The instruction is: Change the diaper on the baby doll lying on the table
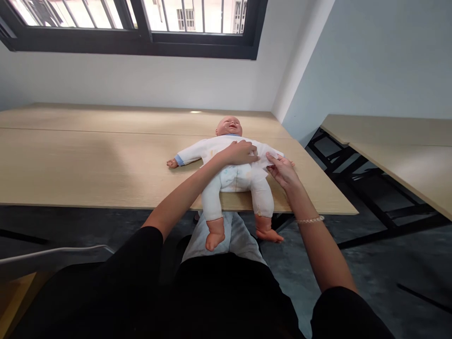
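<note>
A baby doll (pixel 230 126) in white clothes lies on its back on the wooden table (pixel 88 160), head toward the wall, legs hanging over the front edge. My left hand (pixel 241 152) rests on the doll's belly, fingers curled over the white shirt (pixel 212 147). My right hand (pixel 281 169) pinches the shirt's edge at the doll's side, by its arm. A diaper (pixel 236 175) shows at the doll's hips. A bead bracelet (pixel 310 220) sits on my right wrist.
A second wooden table (pixel 395 141) stands to the right across a gap with black metal frames (pixel 339 165) below. A window (pixel 141 28) runs along the wall behind. A grey chair arm (pixel 52 259) is at lower left.
</note>
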`<action>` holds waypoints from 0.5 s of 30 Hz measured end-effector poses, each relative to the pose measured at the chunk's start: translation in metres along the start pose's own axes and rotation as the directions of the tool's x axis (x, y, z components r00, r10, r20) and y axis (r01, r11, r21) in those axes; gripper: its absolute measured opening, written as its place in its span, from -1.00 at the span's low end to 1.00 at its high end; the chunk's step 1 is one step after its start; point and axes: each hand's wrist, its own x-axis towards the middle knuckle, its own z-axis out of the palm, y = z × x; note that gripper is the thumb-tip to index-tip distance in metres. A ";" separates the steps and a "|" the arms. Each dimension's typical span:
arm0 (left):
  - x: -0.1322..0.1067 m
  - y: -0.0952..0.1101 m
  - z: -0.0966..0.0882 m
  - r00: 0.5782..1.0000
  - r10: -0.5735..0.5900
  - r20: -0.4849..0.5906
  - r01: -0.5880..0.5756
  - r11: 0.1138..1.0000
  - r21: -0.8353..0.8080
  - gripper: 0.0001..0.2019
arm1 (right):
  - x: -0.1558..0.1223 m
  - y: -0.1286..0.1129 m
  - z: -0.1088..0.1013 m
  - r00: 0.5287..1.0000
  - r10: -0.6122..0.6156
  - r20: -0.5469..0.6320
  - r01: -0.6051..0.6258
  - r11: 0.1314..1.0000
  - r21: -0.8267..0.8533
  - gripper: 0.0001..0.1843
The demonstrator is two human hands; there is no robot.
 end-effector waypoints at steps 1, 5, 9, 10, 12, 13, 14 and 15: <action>0.006 0.007 0.001 1.000 0.000 0.023 0.000 1.000 0.007 -0.66 | 0.000 -0.001 0.000 1.000 -0.004 0.019 0.003 1.000 0.004 -0.38; 0.027 0.021 0.008 0.995 0.019 0.095 -0.013 0.998 -0.063 -0.64 | 0.000 -0.002 0.001 0.998 -0.043 0.043 0.040 0.997 0.070 -0.43; 0.034 0.012 0.014 0.998 0.065 0.004 -0.063 0.983 -0.172 -0.67 | 0.000 -0.002 0.004 0.994 -0.090 0.060 0.084 0.992 0.097 -0.40; 0.033 0.009 0.015 0.997 0.071 -0.028 -0.075 0.975 -0.208 -0.64 | 0.000 -0.003 0.005 0.994 -0.094 0.052 0.089 0.992 0.092 -0.39; 0.032 0.004 0.016 0.993 0.075 -0.087 -0.097 0.953 -0.286 -0.56 | -0.001 -0.003 0.005 0.995 -0.090 0.033 0.087 0.993 0.079 -0.36; 0.031 0.003 0.017 0.991 0.077 -0.112 -0.110 0.940 -0.324 -0.54 | -0.001 -0.003 0.006 0.996 -0.085 0.026 0.082 0.994 0.076 -0.36; 0.030 0.002 0.017 0.988 0.079 -0.132 -0.122 0.926 -0.356 -0.55 | -0.002 -0.003 0.006 0.997 -0.079 0.025 0.077 0.994 0.077 -0.36; 0.030 0.002 0.018 0.986 0.080 -0.149 -0.132 0.915 -0.381 -0.56 | -0.002 -0.003 0.006 0.997 -0.075 0.023 0.073 0.994 0.081 -0.36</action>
